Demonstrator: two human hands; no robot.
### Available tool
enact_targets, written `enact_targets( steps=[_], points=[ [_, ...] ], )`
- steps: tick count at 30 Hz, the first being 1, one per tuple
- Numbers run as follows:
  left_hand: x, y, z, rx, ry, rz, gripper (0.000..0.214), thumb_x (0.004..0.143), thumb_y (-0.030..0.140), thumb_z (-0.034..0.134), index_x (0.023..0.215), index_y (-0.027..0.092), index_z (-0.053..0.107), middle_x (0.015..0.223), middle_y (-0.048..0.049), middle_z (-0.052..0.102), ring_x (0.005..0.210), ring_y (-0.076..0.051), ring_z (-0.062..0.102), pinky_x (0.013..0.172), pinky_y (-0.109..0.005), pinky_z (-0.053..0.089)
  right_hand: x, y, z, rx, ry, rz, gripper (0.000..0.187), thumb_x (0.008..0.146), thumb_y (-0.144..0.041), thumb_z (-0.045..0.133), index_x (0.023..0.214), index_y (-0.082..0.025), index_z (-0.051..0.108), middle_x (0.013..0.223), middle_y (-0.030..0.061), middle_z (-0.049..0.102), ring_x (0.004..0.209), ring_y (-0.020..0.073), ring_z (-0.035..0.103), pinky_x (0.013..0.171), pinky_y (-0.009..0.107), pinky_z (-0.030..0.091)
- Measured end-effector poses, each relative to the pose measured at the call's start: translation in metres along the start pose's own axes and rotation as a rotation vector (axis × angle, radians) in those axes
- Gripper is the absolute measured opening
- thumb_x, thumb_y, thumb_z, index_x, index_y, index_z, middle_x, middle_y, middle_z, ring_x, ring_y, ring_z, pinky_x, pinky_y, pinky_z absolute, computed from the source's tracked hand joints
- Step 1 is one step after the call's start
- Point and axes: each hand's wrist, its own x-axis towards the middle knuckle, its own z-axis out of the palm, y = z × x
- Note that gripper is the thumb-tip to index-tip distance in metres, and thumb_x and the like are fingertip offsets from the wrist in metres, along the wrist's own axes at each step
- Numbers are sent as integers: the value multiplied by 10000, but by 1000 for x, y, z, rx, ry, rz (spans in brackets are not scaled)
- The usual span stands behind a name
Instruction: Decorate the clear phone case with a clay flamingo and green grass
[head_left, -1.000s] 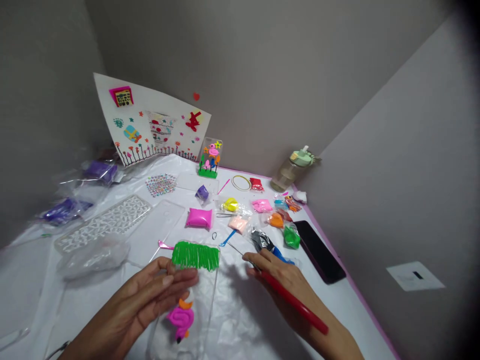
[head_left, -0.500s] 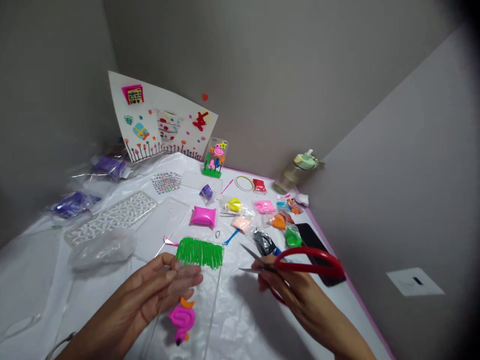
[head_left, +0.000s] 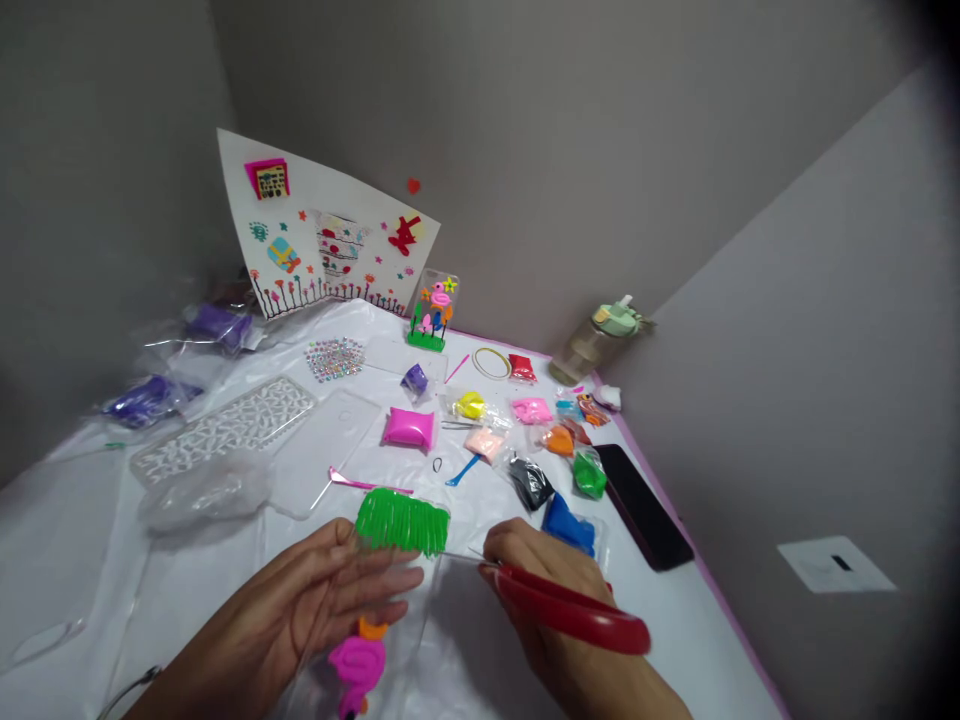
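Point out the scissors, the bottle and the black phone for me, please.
Scissors (head_left: 574, 608): head view, on the red handle above the right hand.
Bottle (head_left: 579, 352): head view, on the see-through body below the green lid.
Black phone (head_left: 646, 510): head view, on the middle of its dark face.

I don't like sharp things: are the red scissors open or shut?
The scissors are slightly open: their two tips show apart.

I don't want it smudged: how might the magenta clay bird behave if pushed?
Soft-looking, the magenta clay bird may dent. Its narrow neck would probably bend first. With its broad coiled body, it seems unlikely to roll.
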Motion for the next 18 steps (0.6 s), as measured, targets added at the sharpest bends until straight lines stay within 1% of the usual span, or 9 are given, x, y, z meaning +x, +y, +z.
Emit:
enact_targets(
  steps=[3,6,12,16,18],
  points=[
    [0,-1,3,-15,-14,-26,206,941,351,655,1019,173,722,1185,-157,787,1238,-351,671,1064,-453,514,2,-2,3,-38,48,-46,240,913,-23,402,788,-222,448,695,-22,564,549,113,479,512,247,310],
    [0,1,3,-15,-28,-37,197,951,339,634,985,172,733,1198,-155,782,1231,-350,676,1071,-456,506,3,-3,4,-65,65,-90,248,858,11,386,791,-221,445,683,-23,549,540,112,450,502,247,285],
    [-1,1,5,-44,-44,-66,222,941,366,641,947,175,756,1199,-142,784,1247,-319,669,1069,-407,508,4,-7,7,-90,72,-110,242,903,-9,399,785,-214,449,680,-23,545,540,112,447,502,247,281],
    [-1,1,7,-67,-53,-82,181,910,354,682,884,186,746,1192,-138,787,1249,-323,667,1067,-411,508,3,-7,10,-71,56,-94,245,921,-22,403,771,-208,461,687,-18,547,536,110,455,500,246,283],
    [0,1,8,-76,-47,-74,183,922,355,662,921,191,744,1221,-133,777,1264,-325,655,1079,-425,500,2,-6,11,-77,52,-86,248,936,-36,405,766,-205,470,693,-12,552,539,114,464,499,253,278]
  ],
)
